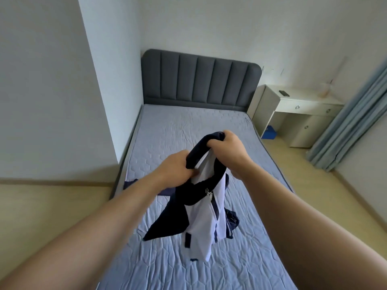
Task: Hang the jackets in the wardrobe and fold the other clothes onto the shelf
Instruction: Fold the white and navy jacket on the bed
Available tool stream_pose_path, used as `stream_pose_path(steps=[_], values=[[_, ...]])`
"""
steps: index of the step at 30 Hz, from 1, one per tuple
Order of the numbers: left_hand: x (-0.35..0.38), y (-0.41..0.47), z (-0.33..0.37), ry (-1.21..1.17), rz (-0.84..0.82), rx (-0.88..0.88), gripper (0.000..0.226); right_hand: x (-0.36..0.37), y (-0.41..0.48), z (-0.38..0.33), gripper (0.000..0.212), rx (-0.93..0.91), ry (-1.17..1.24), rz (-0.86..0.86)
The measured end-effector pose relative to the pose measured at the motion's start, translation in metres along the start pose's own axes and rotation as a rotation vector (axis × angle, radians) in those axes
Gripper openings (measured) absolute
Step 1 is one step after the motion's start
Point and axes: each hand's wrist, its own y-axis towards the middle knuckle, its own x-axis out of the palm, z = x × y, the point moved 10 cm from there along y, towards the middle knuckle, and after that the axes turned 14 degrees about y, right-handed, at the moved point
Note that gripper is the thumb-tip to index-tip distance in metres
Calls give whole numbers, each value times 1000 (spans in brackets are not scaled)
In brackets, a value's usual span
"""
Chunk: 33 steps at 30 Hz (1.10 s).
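A navy and white zip jacket [201,222] hangs in the air above the bed, held up by its dark collar. My left hand [176,166] grips the collar's left side. My right hand [227,149] grips the collar's top, higher and farther from me. The zip pull shows at the jacket's front. Another dark navy garment [231,221] lies on the mattress behind the jacket, partly hidden, and a navy piece [130,184] pokes out by my left forearm. No wardrobe or shelf is in view.
The bed [184,126] with a blue quilted mattress and a grey padded headboard [199,80] fills the middle. A white desk [299,105] stands at the right with a phone on it and a blue box [270,132] beneath. Blue curtains [351,118] hang far right.
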Motion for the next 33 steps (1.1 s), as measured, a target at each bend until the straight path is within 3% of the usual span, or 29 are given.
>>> stream_pose_path(steps=[1,4,8,10,13,17,21,24,26,28,30,33], values=[[3,3,-3,81,40,-9,4,-6,2,0,15,-7,-20,20],[10,6,-11,185,107,-14,29,-22,10,3,21,-21,-177,20],[-22,12,-32,161,234,-168,21,-33,9,33,19,86,-720,-153],[-39,16,-30,112,252,-186,41,-41,4,53,7,163,-894,-211],[-41,27,-13,142,124,-110,51,-57,4,69,4,249,-834,-169],[-42,31,-8,86,13,-77,35,-69,12,65,25,219,-495,-122],[-35,23,-2,142,-137,73,19,-63,5,68,41,228,-188,-290],[-19,14,-6,395,-313,141,48,-46,-8,72,63,273,-92,-500],[-11,14,-11,537,-323,145,51,-35,-17,73,61,259,-197,-637],[-16,19,-11,543,-225,133,29,-28,-23,70,59,201,-399,-714],[-26,24,-12,482,-128,114,12,-32,-25,73,66,197,-547,-713],[-36,31,-23,225,-50,52,16,-47,-20,77,68,225,-697,-641]])
